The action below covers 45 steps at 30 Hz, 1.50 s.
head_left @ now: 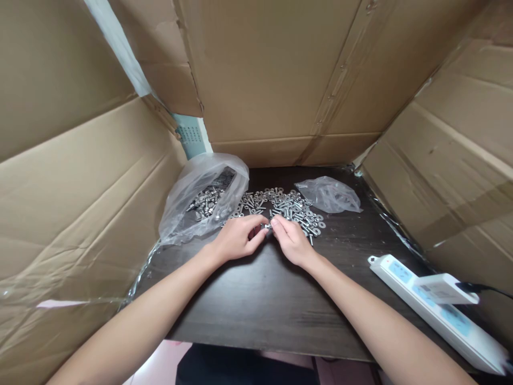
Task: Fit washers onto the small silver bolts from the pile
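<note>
Fingertips of my left hand and my right hand meet over the near side of a hardware pile. Between them is a small silvery bolt, pinched from both sides. Its far parts are covered by the fingers, so I cannot tell whether a nut or washer is on it. Just beyond my hands lie loose bolts, with flat washers mostly at the right edge of the pile. An open clear plastic bag to the left contains more metal fasteners.
A smaller crumpled plastic bag lies at the back right. On the right, a white power strip has a charger and black cable plugged in. Cardboard walls enclose the dark tabletop at the left, back and right.
</note>
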Each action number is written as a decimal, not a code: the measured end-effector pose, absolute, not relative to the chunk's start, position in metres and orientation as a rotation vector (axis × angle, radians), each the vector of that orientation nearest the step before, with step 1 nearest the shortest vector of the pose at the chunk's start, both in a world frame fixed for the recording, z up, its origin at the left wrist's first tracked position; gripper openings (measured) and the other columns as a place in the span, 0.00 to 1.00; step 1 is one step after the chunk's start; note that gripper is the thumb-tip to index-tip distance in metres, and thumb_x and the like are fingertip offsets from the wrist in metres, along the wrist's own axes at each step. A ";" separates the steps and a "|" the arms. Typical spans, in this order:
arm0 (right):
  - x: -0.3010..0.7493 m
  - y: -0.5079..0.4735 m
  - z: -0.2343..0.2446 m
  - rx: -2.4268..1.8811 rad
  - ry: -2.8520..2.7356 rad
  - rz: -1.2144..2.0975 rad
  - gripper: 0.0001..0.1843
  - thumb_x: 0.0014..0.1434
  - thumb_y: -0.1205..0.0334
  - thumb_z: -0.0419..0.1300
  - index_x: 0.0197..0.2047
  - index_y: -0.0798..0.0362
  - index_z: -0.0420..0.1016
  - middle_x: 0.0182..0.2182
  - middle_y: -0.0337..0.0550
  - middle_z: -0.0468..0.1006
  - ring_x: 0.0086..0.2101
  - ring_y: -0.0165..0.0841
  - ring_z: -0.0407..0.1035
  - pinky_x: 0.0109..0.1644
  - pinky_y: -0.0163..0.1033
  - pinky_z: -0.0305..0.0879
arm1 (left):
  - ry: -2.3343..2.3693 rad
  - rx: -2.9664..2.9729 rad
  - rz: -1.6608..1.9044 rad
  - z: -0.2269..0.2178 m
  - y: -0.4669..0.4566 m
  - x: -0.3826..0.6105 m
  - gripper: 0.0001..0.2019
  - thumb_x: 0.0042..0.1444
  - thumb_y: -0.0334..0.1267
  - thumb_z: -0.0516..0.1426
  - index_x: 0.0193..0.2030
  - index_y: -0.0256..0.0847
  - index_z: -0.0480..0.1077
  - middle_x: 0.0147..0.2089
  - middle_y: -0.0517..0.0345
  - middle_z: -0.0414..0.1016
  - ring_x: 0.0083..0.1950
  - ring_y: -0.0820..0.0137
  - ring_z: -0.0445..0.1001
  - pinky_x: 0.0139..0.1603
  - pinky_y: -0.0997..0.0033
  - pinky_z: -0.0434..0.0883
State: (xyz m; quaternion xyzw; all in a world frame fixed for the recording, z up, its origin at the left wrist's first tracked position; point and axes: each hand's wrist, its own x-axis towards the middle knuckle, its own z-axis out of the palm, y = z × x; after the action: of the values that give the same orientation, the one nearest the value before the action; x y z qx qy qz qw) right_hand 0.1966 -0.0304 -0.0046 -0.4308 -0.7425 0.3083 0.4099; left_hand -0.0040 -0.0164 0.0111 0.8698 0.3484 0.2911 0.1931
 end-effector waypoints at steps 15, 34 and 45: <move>0.197 -0.029 0.001 -1.133 -1.924 0.789 0.24 0.72 0.48 0.47 0.25 0.50 0.55 0.21 0.37 0.61 0.25 0.33 0.57 0.32 0.40 0.51 | 1.015 2.430 0.738 0.007 -0.015 -0.001 0.12 0.71 0.42 0.49 0.49 0.40 0.71 0.34 0.57 0.77 0.34 0.65 0.75 0.37 0.68 0.65; 0.199 -0.031 -0.002 -1.075 -1.930 0.766 0.19 0.72 0.54 0.48 0.29 0.50 0.61 0.24 0.37 0.67 0.27 0.33 0.61 0.36 0.40 0.55 | 1.093 2.505 0.693 0.002 -0.012 0.001 0.12 0.71 0.39 0.46 0.56 0.40 0.63 0.36 0.55 0.78 0.35 0.60 0.79 0.37 0.65 0.67; 0.201 -0.031 -0.001 -1.059 -1.934 0.790 0.12 0.67 0.56 0.51 0.31 0.50 0.64 0.23 0.36 0.67 0.26 0.33 0.61 0.35 0.39 0.55 | 1.296 2.828 0.303 0.011 -0.018 0.011 0.09 0.73 0.41 0.45 0.48 0.40 0.62 0.41 0.49 0.81 0.39 0.53 0.81 0.32 0.63 0.68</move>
State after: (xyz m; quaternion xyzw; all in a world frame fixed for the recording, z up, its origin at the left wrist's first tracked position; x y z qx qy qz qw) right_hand 0.2008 -0.0310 -0.0011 -0.4164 -0.7606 0.3106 0.3894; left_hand 0.0107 -0.0179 0.0113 0.9048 0.4146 0.0968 0.0081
